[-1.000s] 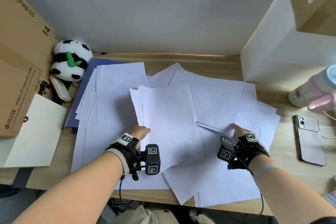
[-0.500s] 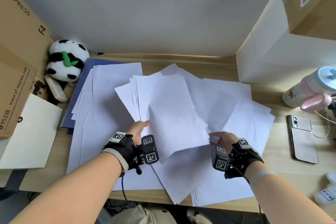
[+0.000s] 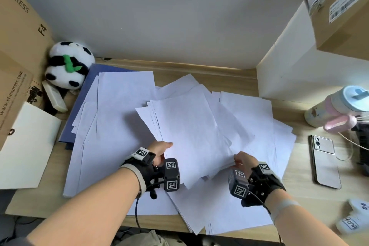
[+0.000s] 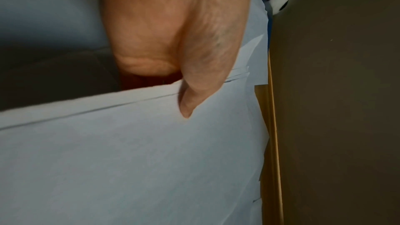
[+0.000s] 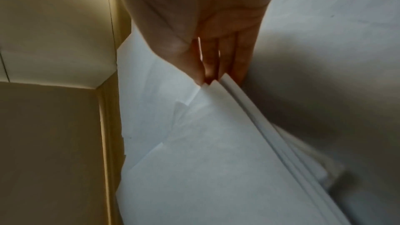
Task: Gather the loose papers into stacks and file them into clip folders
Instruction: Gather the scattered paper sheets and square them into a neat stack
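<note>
A loose stack of white sheets (image 3: 191, 134) is lifted a little off the desk in the middle. My left hand (image 3: 161, 149) pinches its left edge, thumb on top, with the thumb (image 4: 194, 91) lying over the sheet edges in the left wrist view. At the stack's near right corner, my right hand (image 3: 242, 163) grips several sheets (image 5: 238, 126), with the fingers (image 5: 227, 57) under them. More white papers (image 3: 111, 126) lie spread over the desk. A blue clip folder (image 3: 79, 106) lies under the papers at the left.
A panda plush (image 3: 68, 65) and a cardboard box (image 3: 18, 46) stand at the back left, a white card (image 3: 26, 146) at the left. A white partition (image 3: 299, 62), a pastel bottle (image 3: 339, 108) and a phone (image 3: 324, 161) are on the right.
Both hands have lifted and gathered the middle stack. My right hand came in from the right-hand papers and took the stack's near right corner. The stack has swung a little clockwise.
</note>
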Demonstrator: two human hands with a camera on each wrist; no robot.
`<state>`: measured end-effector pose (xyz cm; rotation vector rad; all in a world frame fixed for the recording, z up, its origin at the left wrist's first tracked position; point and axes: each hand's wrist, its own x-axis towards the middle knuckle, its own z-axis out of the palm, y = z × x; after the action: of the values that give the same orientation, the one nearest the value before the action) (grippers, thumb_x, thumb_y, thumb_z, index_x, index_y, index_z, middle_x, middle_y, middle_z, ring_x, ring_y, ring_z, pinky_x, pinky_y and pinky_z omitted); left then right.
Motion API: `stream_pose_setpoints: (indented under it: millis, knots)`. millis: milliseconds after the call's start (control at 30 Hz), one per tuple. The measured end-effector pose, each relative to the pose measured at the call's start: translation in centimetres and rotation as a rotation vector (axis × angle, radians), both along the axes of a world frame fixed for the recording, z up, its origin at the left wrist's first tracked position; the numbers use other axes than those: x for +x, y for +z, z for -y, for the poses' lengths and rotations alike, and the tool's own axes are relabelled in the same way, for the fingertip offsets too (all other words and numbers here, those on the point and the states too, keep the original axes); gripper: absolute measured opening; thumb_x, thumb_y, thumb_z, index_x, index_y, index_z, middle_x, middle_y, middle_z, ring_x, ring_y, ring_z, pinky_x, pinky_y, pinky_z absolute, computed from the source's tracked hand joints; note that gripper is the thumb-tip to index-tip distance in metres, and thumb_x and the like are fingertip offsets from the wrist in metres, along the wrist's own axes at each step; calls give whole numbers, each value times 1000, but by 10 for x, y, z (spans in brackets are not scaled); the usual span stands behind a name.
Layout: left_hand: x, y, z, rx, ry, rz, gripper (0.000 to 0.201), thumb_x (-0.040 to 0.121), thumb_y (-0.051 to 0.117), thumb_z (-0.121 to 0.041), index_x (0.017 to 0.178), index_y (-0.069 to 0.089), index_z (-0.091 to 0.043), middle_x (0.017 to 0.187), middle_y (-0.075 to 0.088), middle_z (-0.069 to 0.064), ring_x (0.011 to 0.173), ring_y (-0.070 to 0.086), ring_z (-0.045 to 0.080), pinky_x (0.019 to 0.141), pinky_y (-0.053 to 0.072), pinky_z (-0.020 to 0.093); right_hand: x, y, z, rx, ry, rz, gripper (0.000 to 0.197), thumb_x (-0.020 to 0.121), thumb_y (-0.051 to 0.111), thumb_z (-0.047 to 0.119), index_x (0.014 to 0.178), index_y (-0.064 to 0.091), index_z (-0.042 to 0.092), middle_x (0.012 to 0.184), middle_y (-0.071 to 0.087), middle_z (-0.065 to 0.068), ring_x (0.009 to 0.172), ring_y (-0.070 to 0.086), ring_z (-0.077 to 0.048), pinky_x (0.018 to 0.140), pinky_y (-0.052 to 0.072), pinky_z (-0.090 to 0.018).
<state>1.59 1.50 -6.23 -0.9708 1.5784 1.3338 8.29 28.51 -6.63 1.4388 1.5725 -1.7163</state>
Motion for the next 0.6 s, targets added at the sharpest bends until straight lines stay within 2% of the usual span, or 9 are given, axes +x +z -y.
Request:
stream_pose_setpoints:
  millis: [67, 133, 200, 267, 333, 400, 467, 533, 600]
  knots:
    - [-1, -1, -1, -12, -41, 5, 71, 83, 68, -35, 138, 38, 0, 146, 41, 15, 132, 44, 35, 108, 37, 48, 4, -1, 5, -38, 195, 84, 18, 85, 50, -1, 69, 53, 6, 43, 63, -3, 67, 55, -24, 70, 52, -33]
    - [0, 6, -3, -19, -101, 21, 83, 80, 67, -47, 142, 34, -2, 151, 35, 15, 134, 41, 34, 110, 36, 47, 7, 6, 10, -95, 379, 135, 22, 87, 51, 3, 67, 58, 9, 49, 66, 1, 65, 56, -22, 66, 50, -29]
    - [-1, 8, -4, -10, -118, 29, 82, 82, 65, -46, 143, 33, -2, 152, 32, 15, 133, 43, 35, 106, 39, 43, 8, 12, 11, -132, 359, 201, 25, 86, 46, 0, 65, 60, 1, 66, 64, -13, 57, 57, -26, 51, 48, -25]
    - [-3, 6, -5, 44, -63, 43, 73, 88, 62, -37, 144, 30, -3, 154, 28, 15, 133, 42, 34, 97, 41, 41, 6, 8, 2, -107, 255, 196, 22, 84, 41, -1, 66, 55, 1, 74, 56, -15, 59, 54, -27, 56, 50, -27]
    - [-3, 1, -4, 83, -33, 61, 68, 89, 61, -33, 143, 33, -3, 151, 34, 17, 129, 47, 33, 99, 43, 40, 1, 5, -10, -47, 127, 120, 19, 83, 42, 6, 72, 58, 4, 78, 58, -12, 68, 55, -28, 66, 48, -32]
    - [-2, -1, -1, 126, -18, 45, 59, 89, 60, -29, 138, 42, -1, 134, 51, 19, 112, 58, 33, 89, 49, 39, -7, 7, -18, 11, 12, 51, 22, 81, 45, 16, 76, 64, 7, 78, 62, -10, 68, 56, -26, 61, 45, -28]
    - [0, -3, 1, 138, 3, 43, 51, 92, 57, -22, 135, 45, 2, 133, 53, 24, 109, 59, 35, 75, 49, 37, -18, 7, -27, 56, 11, 18, 24, 83, 46, 24, 76, 62, 7, 73, 56, -8, 60, 48, -22, 55, 36, -23]
    - [1, -4, 2, 136, 6, 38, 48, 93, 56, -16, 135, 43, 4, 138, 48, 27, 120, 53, 38, 81, 47, 39, -32, 4, -31, 213, 60, 22, 30, 78, 53, 31, 77, 58, 1, 65, 50, -11, 55, 42, -24, 55, 31, -27]
    - [1, -5, 3, 137, 10, 30, 50, 94, 54, -14, 137, 40, 5, 140, 45, 28, 128, 48, 40, 88, 44, 40, -45, -1, -34, 431, 158, 27, 41, 77, 56, 30, 95, 60, -7, 77, 59, -21, 65, 50, -29, 60, 38, -31]
